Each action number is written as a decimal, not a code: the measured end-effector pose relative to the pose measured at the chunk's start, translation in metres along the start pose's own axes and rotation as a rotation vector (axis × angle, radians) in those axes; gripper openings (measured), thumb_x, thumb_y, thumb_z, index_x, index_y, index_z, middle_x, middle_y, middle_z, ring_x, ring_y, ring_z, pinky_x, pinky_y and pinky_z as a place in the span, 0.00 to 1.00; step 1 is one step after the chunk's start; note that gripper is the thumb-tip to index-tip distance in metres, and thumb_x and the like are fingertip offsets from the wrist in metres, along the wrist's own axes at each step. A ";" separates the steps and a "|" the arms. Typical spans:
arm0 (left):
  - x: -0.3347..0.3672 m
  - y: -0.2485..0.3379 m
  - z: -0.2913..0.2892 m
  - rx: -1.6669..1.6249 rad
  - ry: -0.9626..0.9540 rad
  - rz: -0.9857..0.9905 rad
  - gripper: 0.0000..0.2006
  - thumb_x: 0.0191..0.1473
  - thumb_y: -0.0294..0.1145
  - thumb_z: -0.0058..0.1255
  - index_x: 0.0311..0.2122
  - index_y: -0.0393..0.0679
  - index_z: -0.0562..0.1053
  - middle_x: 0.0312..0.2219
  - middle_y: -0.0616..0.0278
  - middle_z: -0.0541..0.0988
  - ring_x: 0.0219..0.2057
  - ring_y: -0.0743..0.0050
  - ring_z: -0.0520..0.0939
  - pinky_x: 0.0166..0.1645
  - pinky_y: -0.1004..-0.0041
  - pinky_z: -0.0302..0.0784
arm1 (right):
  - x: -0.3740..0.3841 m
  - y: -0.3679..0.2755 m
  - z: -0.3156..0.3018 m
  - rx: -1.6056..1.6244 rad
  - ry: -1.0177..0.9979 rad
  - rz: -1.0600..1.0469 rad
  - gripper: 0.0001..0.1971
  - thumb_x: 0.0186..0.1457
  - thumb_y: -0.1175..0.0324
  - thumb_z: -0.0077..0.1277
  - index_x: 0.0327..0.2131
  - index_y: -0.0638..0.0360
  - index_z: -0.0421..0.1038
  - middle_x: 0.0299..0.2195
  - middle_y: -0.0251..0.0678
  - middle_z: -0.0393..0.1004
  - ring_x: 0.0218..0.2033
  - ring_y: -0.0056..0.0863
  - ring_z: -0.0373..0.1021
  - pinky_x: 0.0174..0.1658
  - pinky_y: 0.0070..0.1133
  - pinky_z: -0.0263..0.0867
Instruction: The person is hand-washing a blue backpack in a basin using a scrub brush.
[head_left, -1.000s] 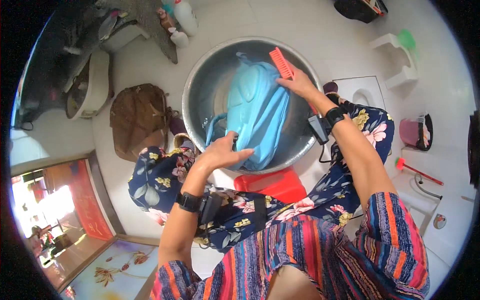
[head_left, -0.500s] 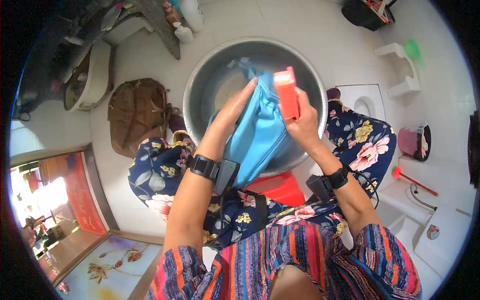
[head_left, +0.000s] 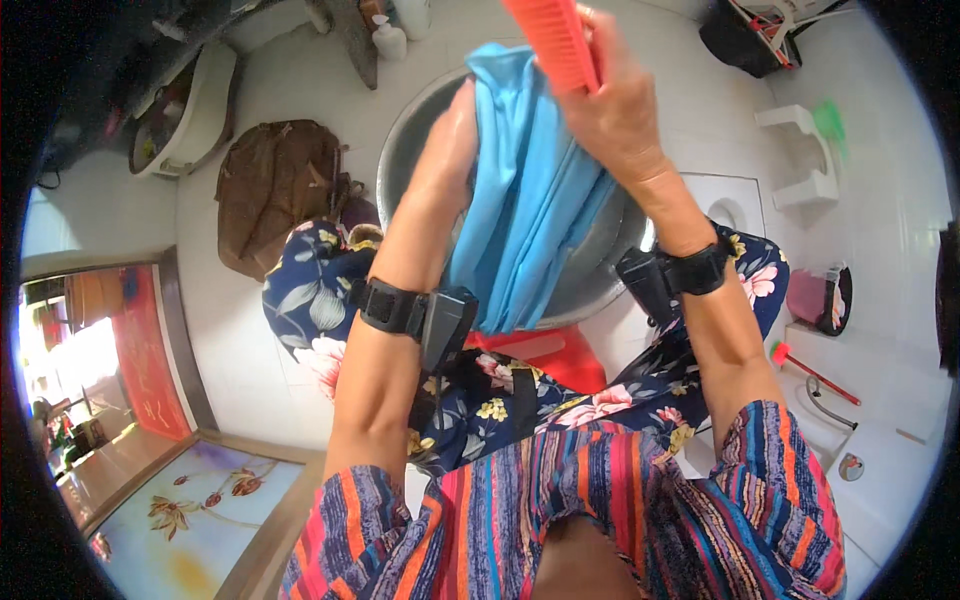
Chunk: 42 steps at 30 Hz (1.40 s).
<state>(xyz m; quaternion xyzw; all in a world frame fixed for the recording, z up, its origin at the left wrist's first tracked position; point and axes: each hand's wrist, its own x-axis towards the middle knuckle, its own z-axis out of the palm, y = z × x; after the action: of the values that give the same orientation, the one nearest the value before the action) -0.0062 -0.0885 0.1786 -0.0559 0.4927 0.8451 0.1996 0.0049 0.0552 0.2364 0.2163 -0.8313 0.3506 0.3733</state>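
Observation:
A light blue cloth garment [head_left: 530, 190], wet-looking and folded lengthwise, stretches up over a wide metal basin [head_left: 395, 170] and hangs down toward my lap. My left hand [head_left: 455, 130] holds its upper left edge, with most of the fingers hidden behind the fabric. In my right hand [head_left: 622, 120] is a red scrubbing brush [head_left: 555, 45], gripped along its body and raised at the garment's upper right side. The brush's top end runs out of the picture. Cloth and forearms cover much of the basin's inside.
Under the basin's near side shows a red plastic thing [head_left: 560, 360], between my knees. A brown bag [head_left: 275, 195] lies on the tiled floor to the left. On the right are a white stool [head_left: 800, 155], a squat toilet [head_left: 735, 205] and a red-headed brush [head_left: 815, 370].
Both hands have moved up and away from me, lifting the blue garment higher over the basin. The brush has risen with my right hand to the top edge.

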 end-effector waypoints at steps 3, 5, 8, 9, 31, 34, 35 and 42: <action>-0.022 0.020 0.017 -0.042 0.018 0.095 0.19 0.56 0.45 0.34 0.41 0.41 0.69 0.35 0.58 0.75 0.34 0.73 0.76 0.41 0.72 0.71 | 0.016 -0.017 -0.017 0.072 0.008 -0.098 0.20 0.41 0.77 0.52 0.41 0.59 0.62 0.26 0.45 0.71 0.27 0.40 0.71 0.29 0.25 0.66; -0.017 0.007 0.007 -0.136 0.012 0.079 0.19 0.56 0.45 0.34 0.40 0.41 0.69 0.35 0.59 0.75 0.34 0.73 0.76 0.42 0.72 0.71 | 0.010 -0.023 -0.019 0.093 -0.037 -0.080 0.20 0.41 0.78 0.53 0.41 0.59 0.62 0.26 0.44 0.71 0.27 0.40 0.71 0.28 0.25 0.66; -0.012 -0.022 0.000 -0.179 -0.003 0.104 0.20 0.55 0.48 0.35 0.42 0.43 0.68 0.38 0.59 0.74 0.39 0.70 0.74 0.46 0.70 0.67 | -0.035 0.004 -0.023 -0.012 -0.093 -0.111 0.24 0.38 0.73 0.56 0.43 0.55 0.62 0.26 0.43 0.72 0.25 0.43 0.71 0.26 0.28 0.67; -0.013 -0.033 0.001 -0.178 0.032 0.036 0.22 0.54 0.50 0.37 0.44 0.43 0.68 0.40 0.59 0.73 0.40 0.70 0.74 0.47 0.69 0.66 | -0.063 0.010 -0.027 0.034 -0.203 -0.023 0.22 0.41 0.74 0.55 0.43 0.58 0.62 0.31 0.43 0.72 0.30 0.40 0.71 0.31 0.26 0.67; -0.030 -0.131 -0.022 -0.005 0.215 -0.199 0.10 0.48 0.40 0.51 0.31 0.47 0.68 0.29 0.71 0.71 0.33 0.83 0.70 0.36 0.76 0.64 | -0.165 0.006 -0.067 0.083 -0.670 0.583 0.29 0.44 0.60 0.53 0.50 0.58 0.58 0.34 0.46 0.70 0.33 0.44 0.69 0.38 0.27 0.65; -0.030 -0.144 -0.022 -0.005 0.356 -0.120 0.11 0.48 0.39 0.52 0.25 0.45 0.65 0.20 0.70 0.66 0.20 0.85 0.64 0.25 0.79 0.60 | -0.143 -0.026 -0.044 -0.157 -0.749 0.460 0.30 0.47 0.55 0.49 0.53 0.54 0.55 0.34 0.47 0.69 0.32 0.45 0.69 0.35 0.31 0.66; -0.033 -0.146 -0.025 -0.028 0.360 -0.078 0.11 0.49 0.38 0.51 0.24 0.44 0.65 0.20 0.71 0.67 0.21 0.85 0.65 0.25 0.79 0.61 | -0.141 -0.032 -0.038 -0.246 -0.815 0.437 0.30 0.48 0.53 0.48 0.53 0.53 0.54 0.35 0.47 0.68 0.31 0.46 0.69 0.34 0.33 0.66; -0.042 -0.146 -0.025 -0.252 0.301 -0.160 0.06 0.51 0.33 0.48 0.30 0.45 0.67 0.27 0.69 0.72 0.28 0.81 0.70 0.35 0.79 0.64 | -0.188 0.147 -0.053 -0.751 -1.121 0.611 0.22 0.55 0.53 0.34 0.54 0.40 0.50 0.24 0.48 0.67 0.25 0.48 0.68 0.28 0.38 0.65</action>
<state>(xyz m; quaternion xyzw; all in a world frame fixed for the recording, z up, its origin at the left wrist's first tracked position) 0.0873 -0.0586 0.0598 -0.2450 0.4015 0.8636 0.1815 0.0561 0.2104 0.0548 -0.0204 -0.9842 -0.0322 -0.1727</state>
